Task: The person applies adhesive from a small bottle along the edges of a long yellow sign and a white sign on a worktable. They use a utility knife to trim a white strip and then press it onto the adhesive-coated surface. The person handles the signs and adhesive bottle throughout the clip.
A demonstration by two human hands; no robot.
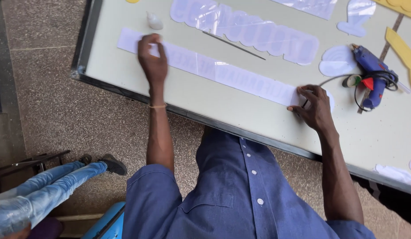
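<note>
Acrylic strip (223, 73) pinned by both hands, glue gun (372, 73) nearby.

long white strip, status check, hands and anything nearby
Left hand and right hand flat on ends of long white lettered strip. Thin metal rod just beyond, apart. Blue glue gun right.

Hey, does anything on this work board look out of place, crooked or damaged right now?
Nothing stands out. The long white strip lies flat under the left hand and right hand; the blue glue gun rests on its side, cord loosely coiled.
</note>
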